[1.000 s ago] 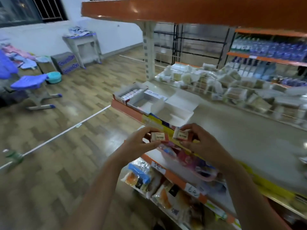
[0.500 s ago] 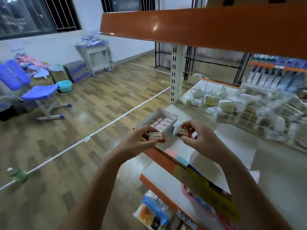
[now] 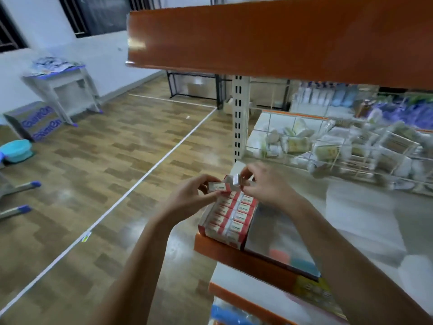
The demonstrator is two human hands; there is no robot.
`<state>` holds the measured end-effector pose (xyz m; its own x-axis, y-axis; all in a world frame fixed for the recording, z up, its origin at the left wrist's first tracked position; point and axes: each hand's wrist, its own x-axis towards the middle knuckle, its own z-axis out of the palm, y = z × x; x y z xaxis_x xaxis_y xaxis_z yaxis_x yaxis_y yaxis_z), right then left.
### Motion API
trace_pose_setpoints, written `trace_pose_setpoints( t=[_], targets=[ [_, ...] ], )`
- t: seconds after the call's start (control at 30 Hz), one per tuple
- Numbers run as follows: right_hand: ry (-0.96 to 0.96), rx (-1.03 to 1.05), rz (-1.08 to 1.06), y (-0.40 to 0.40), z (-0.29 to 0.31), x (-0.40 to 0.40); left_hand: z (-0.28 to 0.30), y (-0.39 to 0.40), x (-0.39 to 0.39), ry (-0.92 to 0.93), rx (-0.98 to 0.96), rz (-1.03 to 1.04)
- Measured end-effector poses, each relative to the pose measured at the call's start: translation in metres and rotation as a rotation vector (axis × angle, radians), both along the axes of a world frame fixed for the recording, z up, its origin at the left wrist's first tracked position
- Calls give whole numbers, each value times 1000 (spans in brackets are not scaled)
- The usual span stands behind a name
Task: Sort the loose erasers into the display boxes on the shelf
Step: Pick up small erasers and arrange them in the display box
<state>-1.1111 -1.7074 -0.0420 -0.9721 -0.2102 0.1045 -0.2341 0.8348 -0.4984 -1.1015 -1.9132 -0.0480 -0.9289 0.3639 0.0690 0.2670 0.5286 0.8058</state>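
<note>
I see the shelf (image 3: 351, 219) first, carrying the display box (image 3: 230, 215) at its corner edge, rows nearly full (easy reach for me). My left hand (image 3: 189, 195) pinches an eraser (image 3: 219, 186) label-up, ready to slot; my right hand (image 3: 264, 184) pinches another eraser (image 3: 236, 179) end-on. The label is too blurred to read

Two hands are up: the left hand (image 3: 187, 195) pinches one eraser (image 3: 219, 186), the right hand (image 3: 264, 184) pinches a second eraser (image 3: 236, 179). One display box (image 3: 228, 216) sits at 6 o'clock from them, packed with two columns of erasers, about five showing in each. One empty box (image 3: 278, 240) lies at its 3 o'clock.
</note>
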Motion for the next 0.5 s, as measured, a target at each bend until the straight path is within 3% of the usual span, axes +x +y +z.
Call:
trace_pose_setpoints(
  t=[0.5],
  targets=[
    [77, 64, -264, -41, -42, -7, -35, -28, -47, -8, 37, -284]
  ],
)
